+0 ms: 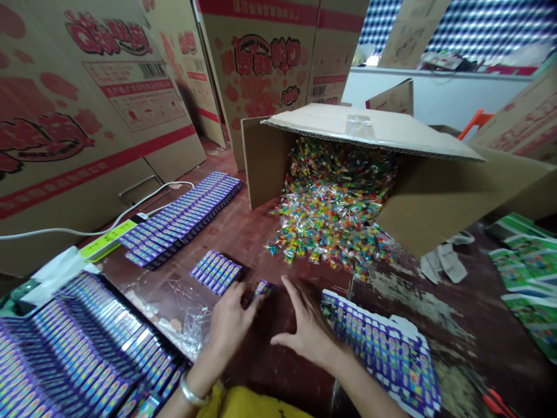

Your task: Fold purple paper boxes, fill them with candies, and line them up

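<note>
Between the thumb and fingers of my left hand (235, 310) is a small purple box (261, 288), held just above the dark red table (278, 354). My right hand (311, 328) is open, thumb and fingers apart, with nothing visible in it. A small block of purple boxes (216, 271) lies just beyond my left hand. Beside my right wrist lie flat purple box blanks (387, 348) with white edges. Farther off, colourful wrapped candies (331, 215) spill from a carton (435, 200) lying on its side.
Long rows of purple boxes (183, 217) stand near a green power strip (107, 239) with a white cable. More fill a tray (143, 313) at lower left. Red-handled scissors (496, 400), pale gloves (444, 262) and green packets (526, 273) lie right. Tall cartons (270, 75) stand behind.
</note>
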{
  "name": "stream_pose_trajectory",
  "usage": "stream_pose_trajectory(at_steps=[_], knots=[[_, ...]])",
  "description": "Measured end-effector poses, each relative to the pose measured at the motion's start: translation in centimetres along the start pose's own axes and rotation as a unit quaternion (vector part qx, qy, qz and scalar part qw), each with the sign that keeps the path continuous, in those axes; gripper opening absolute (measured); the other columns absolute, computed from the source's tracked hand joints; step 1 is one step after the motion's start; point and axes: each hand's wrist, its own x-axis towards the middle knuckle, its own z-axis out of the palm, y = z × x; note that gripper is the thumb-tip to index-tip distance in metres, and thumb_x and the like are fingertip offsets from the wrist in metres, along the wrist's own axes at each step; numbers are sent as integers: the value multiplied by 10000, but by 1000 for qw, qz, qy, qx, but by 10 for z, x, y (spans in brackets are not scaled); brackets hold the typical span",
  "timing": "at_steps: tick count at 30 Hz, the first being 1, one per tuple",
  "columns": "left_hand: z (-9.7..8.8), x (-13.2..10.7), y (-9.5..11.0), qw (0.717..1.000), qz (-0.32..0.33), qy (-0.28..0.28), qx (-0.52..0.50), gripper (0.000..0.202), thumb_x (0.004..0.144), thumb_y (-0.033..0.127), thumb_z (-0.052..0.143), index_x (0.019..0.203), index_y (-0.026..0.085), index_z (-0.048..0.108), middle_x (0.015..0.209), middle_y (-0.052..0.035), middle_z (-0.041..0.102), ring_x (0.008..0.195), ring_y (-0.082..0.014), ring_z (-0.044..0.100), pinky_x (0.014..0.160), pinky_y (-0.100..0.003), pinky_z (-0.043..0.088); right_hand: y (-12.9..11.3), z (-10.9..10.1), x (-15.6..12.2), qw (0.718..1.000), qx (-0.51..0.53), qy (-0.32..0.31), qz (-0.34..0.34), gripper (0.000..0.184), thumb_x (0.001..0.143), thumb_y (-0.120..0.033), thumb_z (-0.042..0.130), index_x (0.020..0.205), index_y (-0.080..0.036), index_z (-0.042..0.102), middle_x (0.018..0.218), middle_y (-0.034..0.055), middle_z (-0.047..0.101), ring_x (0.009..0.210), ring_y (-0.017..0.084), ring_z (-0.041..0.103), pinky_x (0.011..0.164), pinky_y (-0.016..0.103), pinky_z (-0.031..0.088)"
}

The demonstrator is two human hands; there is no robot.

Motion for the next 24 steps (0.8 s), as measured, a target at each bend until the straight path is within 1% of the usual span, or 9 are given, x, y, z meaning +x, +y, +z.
stream_pose_trajectory(at_steps=[2,5,8,10,13,16,18,21,24], knots=[[-11,5,-7,987,14,56,151,253,872,426,515,901,191,605,897,-78,610,865,-261,568,751,-351,444,4,-2,-1,1000,0,11,20,1005,697,-256,753,1478,-318,123,1519,51,282,1390,251,268,1137,461,302],[-20,13,-14,959,13,81,270,245,896,399,473,899,191,601,915,-92,600,931,-280,544,764,-352,451,14,-5,-3,997,2,54,51,871,766,-223,669,1467,-321,160,1500,40,318,1376,225,299,1138,448,301],[-22,19,-17,947,5,80,311,254,911,383,442,915,178,592,931,-106,596,949,-291,531,752,-357,459,25,-9,-8,994,3,85,70,822,785,-206,627,1463,-311,173,1486,47,338,1363,227,322,1129,460,309],[-21,20,-16,944,-1,86,317,265,908,382,446,1001,167,570,974,-116,589,969,-302,523,753,-368,463,33,-16,-13,991,0,103,81,787,801,-223,611,1460,-306,189,1479,52,347,1347,233,347,1113,460,332],[-15,17,-9,959,15,92,267,356,880,409,508,1128,154,497,1041,-125,576,994,-303,522,797,-386,464,47,-38,-21,984,-24,152,90,613,856,-272,550,1420,-274,310,1421,76,421,1287,247,423,1064,451,389],[6,5,9,984,68,28,162,448,824,466,591,1128,158,477,1051,-126,574,976,-295,543,833,-399,467,65,-65,-26,975,-81,192,81,333,916,-281,441,1224,-221,554,1242,100,564,1155,248,526,1005,436,432],[30,-6,24,987,115,-42,104,543,753,525,658,1115,156,490,1069,-143,573,994,-317,543,853,-426,466,77,-76,-27,972,-132,178,80,289,928,-264,403,1070,-209,649,1124,98,616,1069,246,562,973,435,445],[70,-19,44,973,182,-127,61,653,623,564,756,1093,174,525,1065,-139,586,1018,-346,529,885,-468,448,86,-78,-27,969,-191,133,87,280,911,-254,435,1021,-221,691,1070,96,634,1020,258,565,935,445,458],[97,-21,55,967,180,-164,78,637,615,474,792,1117,180,531,1095,-132,584,1042,-340,520,912,-474,429,84,-71,-27,968,-209,114,79,255,892,-259,486,1039,-240,693,1091,93,628,1034,271,545,915,446,463]])
